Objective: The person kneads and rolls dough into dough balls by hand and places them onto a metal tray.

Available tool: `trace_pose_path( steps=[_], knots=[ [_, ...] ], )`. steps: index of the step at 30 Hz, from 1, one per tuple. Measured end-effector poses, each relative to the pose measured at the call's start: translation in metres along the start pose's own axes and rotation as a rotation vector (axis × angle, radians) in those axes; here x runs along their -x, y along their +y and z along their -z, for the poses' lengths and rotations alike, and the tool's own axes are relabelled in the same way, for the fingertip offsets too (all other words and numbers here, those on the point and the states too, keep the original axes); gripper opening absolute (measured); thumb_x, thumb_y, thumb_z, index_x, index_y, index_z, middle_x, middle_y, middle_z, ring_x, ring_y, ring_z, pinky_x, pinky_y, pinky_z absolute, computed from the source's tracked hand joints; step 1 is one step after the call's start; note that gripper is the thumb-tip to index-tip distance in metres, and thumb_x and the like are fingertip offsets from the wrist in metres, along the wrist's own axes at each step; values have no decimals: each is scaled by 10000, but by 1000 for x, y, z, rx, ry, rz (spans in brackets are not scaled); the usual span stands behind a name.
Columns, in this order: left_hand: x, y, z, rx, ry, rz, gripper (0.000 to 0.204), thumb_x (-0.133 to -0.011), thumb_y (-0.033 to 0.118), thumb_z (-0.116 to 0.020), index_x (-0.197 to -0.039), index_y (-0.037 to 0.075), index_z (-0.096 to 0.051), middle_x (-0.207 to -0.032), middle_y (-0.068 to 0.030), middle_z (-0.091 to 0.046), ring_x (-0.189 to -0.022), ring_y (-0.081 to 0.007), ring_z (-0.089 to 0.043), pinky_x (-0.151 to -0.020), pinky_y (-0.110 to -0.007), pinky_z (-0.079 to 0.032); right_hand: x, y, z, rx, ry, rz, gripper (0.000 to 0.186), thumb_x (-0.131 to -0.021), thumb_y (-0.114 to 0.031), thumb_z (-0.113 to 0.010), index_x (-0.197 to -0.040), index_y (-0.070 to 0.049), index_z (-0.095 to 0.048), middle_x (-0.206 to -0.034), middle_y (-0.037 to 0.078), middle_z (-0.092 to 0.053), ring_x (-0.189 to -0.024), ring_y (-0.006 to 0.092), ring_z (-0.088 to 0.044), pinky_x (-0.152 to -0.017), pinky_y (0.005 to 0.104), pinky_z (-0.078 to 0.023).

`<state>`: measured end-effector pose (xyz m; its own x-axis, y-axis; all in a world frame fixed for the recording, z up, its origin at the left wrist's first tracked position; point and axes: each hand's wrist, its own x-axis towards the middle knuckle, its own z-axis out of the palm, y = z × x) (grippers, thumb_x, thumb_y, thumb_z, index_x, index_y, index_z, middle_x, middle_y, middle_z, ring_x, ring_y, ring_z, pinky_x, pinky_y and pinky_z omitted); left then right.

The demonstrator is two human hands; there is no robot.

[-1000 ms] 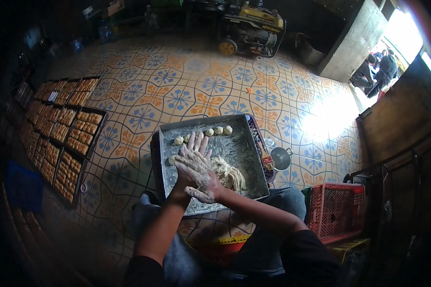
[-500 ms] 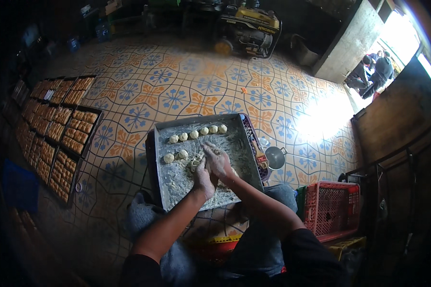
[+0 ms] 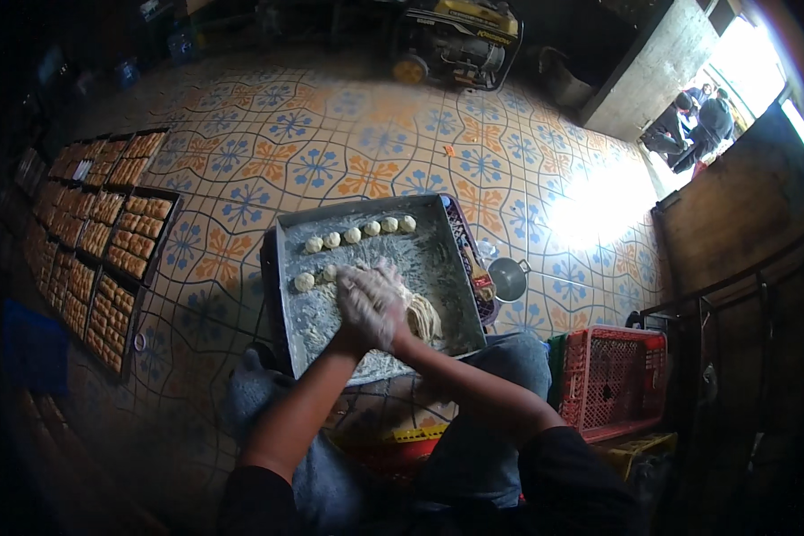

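Both hands meet over the floured metal tray [image 3: 288, 259]: the left hand [image 3: 359, 308] lies on the right hand [image 3: 386, 314], fingers pressed together, seemingly rolling dough between the palms. Dough lump [image 3: 424, 314] beside them; 7 dough balls [image 3: 357, 235] line the tray's far edge.

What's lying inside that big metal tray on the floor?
The metal tray holds a row of dough balls, two more below it, loose flour and a dough lump. The left hand and right hand, pressed together, hide whatever is between them.
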<state>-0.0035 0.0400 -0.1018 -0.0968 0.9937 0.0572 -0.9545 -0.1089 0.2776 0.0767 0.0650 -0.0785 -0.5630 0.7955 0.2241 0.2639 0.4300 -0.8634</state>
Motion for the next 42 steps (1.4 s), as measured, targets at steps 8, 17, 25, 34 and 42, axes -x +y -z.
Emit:
trace_pose_path(
  steps=[8, 17, 25, 34, 42],
  knots=[
    [12, -5, -61, -1, 492, 121, 957, -846, 884, -435, -1394, 104, -528, -1278, -97, -605, -1178, -266, -579, -1074, -436, -444, -32, 5, 29, -361, -176, -256, 339, -1027, -242, -536, -1271, -47, -666, -1280, 145, -680, -1196, 276, -621, -1106, 397, -387],
    [17, 2, -81, -112, 498, 73, 1105, -860, 910, -284, -1569, 65, -353, -1572, -147, -414, -1442, -307, -401, -1204, -409, -295, -39, -26, 15, -838, 70, -75, 707, -1069, -421, -459, -1640, -104, -188, -1618, 185, -344, -1447, 268, -379, -1182, 370, -287],
    [4, 13, -49, 225, 499, 64, 1125, -858, 886, -405, -1601, 54, -255, -1587, -112, -367, -1449, -283, -365, -1213, -413, -268, -27, -19, 3, -1005, 206, -243, 739, -1050, -501, -473, -1647, -196, -161, -1667, 120, -184, -1490, 296, -271, -1159, 465, -345],
    [17, 3, -52, -252, 333, 162, 996, -930, 842, -281, -1657, 193, -75, -1703, -77, -167, -1543, -269, -237, -1250, -410, -181, -28, -13, 2, -1233, 292, -465, 769, -1054, -455, -487, -1654, -189, -88, -1702, 109, -41, -1551, 318, -102, -1230, 483, -208],
    [19, 0, -30, -281, 316, 169, 1064, -908, 869, -261, -1651, 170, 41, -1709, -121, -101, -1560, -282, -175, -1255, -415, -134, -36, 15, -5, -1194, 442, -469, 744, -987, -555, -547, -1623, -319, -239, -1605, 95, -252, -1489, 309, -221, -1123, 622, -309]
  ],
)
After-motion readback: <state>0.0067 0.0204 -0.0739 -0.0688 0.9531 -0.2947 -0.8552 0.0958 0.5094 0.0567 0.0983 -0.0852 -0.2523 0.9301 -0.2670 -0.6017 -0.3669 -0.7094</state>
